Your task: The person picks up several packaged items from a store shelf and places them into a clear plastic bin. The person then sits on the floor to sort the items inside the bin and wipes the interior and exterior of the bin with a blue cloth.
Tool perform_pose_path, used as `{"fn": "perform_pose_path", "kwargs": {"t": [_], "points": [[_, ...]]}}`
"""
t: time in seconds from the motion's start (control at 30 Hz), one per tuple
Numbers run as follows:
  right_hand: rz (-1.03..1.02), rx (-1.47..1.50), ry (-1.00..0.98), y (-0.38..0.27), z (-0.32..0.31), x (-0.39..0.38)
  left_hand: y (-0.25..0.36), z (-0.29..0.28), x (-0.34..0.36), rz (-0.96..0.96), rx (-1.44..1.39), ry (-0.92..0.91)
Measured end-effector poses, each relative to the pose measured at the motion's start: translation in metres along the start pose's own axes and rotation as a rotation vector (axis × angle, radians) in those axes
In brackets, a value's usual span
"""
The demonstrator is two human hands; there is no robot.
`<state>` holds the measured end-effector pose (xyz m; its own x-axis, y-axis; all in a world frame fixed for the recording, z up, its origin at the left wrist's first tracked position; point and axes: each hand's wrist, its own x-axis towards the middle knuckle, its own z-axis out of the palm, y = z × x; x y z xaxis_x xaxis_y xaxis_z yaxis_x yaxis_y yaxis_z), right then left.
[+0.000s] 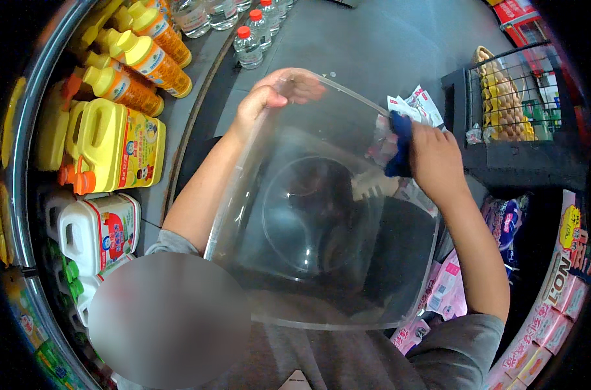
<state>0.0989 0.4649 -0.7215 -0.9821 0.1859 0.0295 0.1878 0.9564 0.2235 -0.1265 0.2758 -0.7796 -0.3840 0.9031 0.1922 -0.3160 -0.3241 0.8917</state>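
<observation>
A clear plastic bin [240,260] with rounded corners is held up tilted in front of me, a round mark moulded into its bottom. My left hand [266,101] grips its far left corner, the fingers seen through the plastic and the thumb over the rim. At the bin's right rim my right hand [438,159] is closed on a dark blue cloth [399,148], which touches the plastic. Just beyond the cloth are white packets [420,107] with red print. Part of the right fingers is hidden behind the cloth.
Yellow jugs [120,146], white jugs [107,231] and yellow-capped orange bottles [156,62] line the left shelf. Red-capped water bottles [249,49] stand on the grey floor [328,42]. A black wire-fronted rack [464,114] with eggs [501,97] is at far right; pink packages [448,286] lie nearer.
</observation>
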Motion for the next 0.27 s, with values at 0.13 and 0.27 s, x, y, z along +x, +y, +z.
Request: {"fn": "perform_pose_path", "kwargs": {"t": [0.13, 0.27], "points": [[0.107, 0.030, -0.108, 0.014, -0.007, -0.023, 0.002, 0.002, 0.003, -0.007, 0.035, -0.011], [0.173, 0.140, -0.156, 0.006, -0.013, -0.011, 0.005, 0.001, 0.000, 0.004, 0.072, 0.011]]}}
